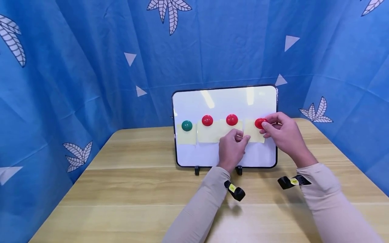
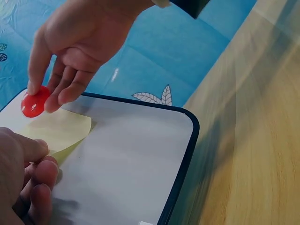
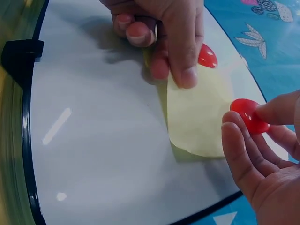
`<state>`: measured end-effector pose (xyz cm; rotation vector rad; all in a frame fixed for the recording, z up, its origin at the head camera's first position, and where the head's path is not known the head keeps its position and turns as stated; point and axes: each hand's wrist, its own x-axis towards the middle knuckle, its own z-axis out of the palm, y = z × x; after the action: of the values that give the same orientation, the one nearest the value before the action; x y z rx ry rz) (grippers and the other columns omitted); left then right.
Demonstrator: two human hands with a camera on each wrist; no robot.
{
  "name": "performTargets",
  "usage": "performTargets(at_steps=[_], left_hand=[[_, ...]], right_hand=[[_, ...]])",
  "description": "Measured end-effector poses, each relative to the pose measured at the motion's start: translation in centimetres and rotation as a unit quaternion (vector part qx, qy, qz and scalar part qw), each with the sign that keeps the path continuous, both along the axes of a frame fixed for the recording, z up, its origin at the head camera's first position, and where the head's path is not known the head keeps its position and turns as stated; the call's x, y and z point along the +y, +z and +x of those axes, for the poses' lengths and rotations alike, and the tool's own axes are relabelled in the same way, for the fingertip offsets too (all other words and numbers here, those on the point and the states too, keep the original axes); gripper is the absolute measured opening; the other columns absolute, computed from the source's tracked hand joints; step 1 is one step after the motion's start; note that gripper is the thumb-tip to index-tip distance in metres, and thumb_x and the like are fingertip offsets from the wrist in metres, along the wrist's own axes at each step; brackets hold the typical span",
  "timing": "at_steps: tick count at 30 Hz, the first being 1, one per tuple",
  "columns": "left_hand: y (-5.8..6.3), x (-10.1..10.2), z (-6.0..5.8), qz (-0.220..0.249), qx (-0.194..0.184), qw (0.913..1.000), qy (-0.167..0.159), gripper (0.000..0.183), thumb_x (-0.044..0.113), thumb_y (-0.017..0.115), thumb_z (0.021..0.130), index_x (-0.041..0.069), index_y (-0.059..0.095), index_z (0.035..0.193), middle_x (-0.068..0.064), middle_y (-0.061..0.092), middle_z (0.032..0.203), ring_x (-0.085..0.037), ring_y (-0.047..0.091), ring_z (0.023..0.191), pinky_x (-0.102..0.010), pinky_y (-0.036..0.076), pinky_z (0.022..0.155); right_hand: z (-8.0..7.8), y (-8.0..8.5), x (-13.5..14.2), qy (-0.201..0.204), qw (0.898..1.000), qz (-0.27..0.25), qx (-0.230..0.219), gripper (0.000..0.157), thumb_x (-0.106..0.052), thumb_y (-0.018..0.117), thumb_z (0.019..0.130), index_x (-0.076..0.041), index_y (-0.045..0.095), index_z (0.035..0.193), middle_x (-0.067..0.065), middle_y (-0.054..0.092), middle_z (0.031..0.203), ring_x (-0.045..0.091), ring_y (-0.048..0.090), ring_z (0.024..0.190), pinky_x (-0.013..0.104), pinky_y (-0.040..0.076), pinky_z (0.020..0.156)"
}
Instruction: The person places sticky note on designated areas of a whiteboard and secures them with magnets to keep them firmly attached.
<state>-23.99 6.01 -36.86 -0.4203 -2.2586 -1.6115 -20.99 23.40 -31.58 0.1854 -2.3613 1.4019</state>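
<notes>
A whiteboard [image 1: 225, 101] with a black frame stands upright on the table, bearing a row of pale yellow sticky notes under round magnets. At the rightmost sticky note [image 1: 254, 133], my left hand [image 1: 231, 148] pinches the lower left corner between thumb and fingers. My right hand [image 1: 284, 133] holds a red round magnet [image 3: 249, 115] by its edges at that note's upper right part. The note's lower edge curls away from the board in the right wrist view. Left of my hands sit two red magnets [image 1: 232, 119] and a green magnet [image 1: 186, 126], each over a note's top edge.
Small black feet [image 1: 197, 170] support the board on the wooden table [image 1: 136, 182]. A blue patterned curtain [image 1: 106, 67] hangs behind and along both sides. Black straps with wrist cameras [image 1: 235, 191] are on both sleeves.
</notes>
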Motion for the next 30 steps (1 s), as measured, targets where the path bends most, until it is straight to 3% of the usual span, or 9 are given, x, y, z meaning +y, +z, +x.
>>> performTargets(at_steps=[10,30], left_hand=[[-0.6,0.2,0.2,-0.018,0.001,0.9998,0.007,0.019,0.026,0.079,0.088,0.012,0.070,0.095,0.009,0.069,0.071,0.001,0.056,0.049,-0.020,0.050,0.050],[-0.4,-0.3,0.1,-0.042,0.019,0.9989,-0.002,0.021,0.026,0.076,0.091,0.013,0.063,0.100,0.009,0.069,0.070,0.006,0.057,0.053,-0.020,0.049,0.050]], right_hand=[[0.0,-0.7,-0.4,-0.016,1.000,0.002,0.001,0.037,-0.027,0.062,0.100,-0.003,0.054,0.127,0.017,0.063,0.116,0.024,0.072,0.089,0.017,0.053,0.073],[-1.1,-1.3,-1.5,-0.038,0.998,-0.012,0.055,0.033,-0.023,0.065,0.099,0.000,0.059,0.121,0.018,0.067,0.110,0.011,0.070,0.082,0.017,0.054,0.069]])
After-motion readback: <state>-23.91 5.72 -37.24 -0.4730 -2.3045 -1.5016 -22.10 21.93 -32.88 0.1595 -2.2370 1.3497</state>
